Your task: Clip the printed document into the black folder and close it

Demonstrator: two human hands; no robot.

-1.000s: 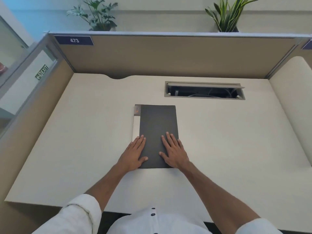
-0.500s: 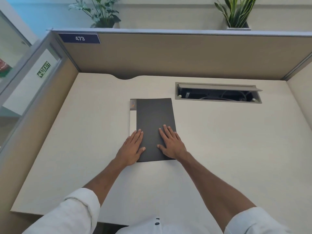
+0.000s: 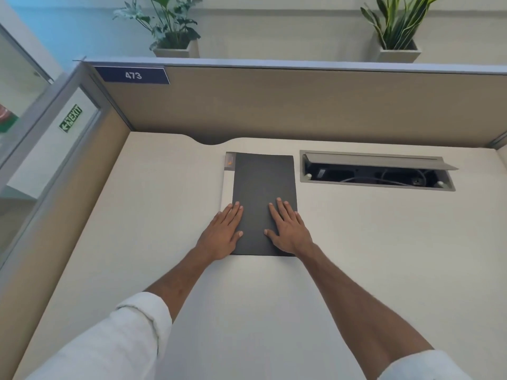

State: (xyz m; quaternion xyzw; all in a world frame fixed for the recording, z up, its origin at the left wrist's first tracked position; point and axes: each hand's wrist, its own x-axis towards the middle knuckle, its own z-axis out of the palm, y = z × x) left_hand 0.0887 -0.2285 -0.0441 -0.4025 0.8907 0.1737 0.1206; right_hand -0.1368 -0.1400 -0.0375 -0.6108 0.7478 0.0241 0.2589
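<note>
Two hands lie flat with fingers straight, holding nothing: the left hand (image 3: 223, 233) on the near left corner and the right hand (image 3: 288, 229) on the near right of one closed matte black rectangular folder (image 3: 263, 182), mid-desk on the cream laminate desk (image 3: 164, 215). One white strip (image 3: 227, 187) edges its left side. Just beyond on the right sits one open grey cable hatch (image 3: 375, 171). Farthest stand two potted plants, a leafy plant (image 3: 170, 28) and a spiky plant (image 3: 397, 26).

The black folder (image 3: 263, 187) lies closed and flat on the pale table (image 3: 370, 242), with a white strip (image 3: 226, 187) showing along its left edge. The left hand (image 3: 220, 234) rests flat over the folder's near left corner. The right hand (image 3: 289, 229) lies flat on its near right part, fingers (image 3: 282, 208) straight. An open cable hatch (image 3: 375, 171) sits just right of the folder, and a "473" label (image 3: 133, 75) marks the partition (image 3: 301, 105) behind.
</note>
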